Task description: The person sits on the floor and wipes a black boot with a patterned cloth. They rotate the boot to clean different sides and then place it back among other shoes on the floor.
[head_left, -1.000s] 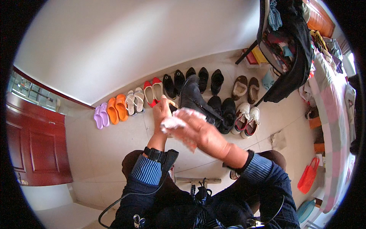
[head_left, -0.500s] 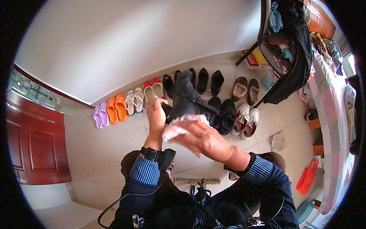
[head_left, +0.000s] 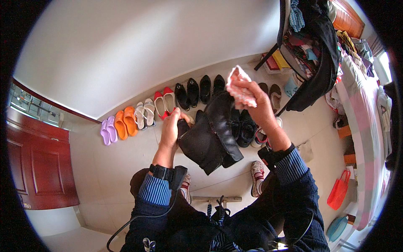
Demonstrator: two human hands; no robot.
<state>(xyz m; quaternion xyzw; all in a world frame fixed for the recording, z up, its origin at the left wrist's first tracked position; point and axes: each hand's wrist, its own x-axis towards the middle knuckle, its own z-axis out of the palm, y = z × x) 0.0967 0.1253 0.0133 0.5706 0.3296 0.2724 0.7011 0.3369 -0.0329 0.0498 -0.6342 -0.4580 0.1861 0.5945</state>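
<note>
A black ankle boot (head_left: 205, 138) is up in front of me, tilted, above the floor. My left hand (head_left: 170, 128) is closed on its left side; part of the fingers is hidden behind the boot. My right hand (head_left: 259, 101) is raised at the boot's far right, pinching a crumpled pink-and-white cloth (head_left: 240, 86). The cloth is close to the boot's upper right end; whether it touches the leather I cannot tell.
Along the wall stand purple slippers (head_left: 109, 131), orange slippers (head_left: 126, 122), white sandals (head_left: 145, 113), red flats (head_left: 164, 103) and several black shoes. A chair with a black coat (head_left: 321, 71) is at far right, beside a bed (head_left: 357, 105). A red bag (head_left: 338, 191) lies near the bed.
My right hand has moved the cloth from the boot's near side up and to the right. The boot has turned and come lower and nearer, still in my left hand.
</note>
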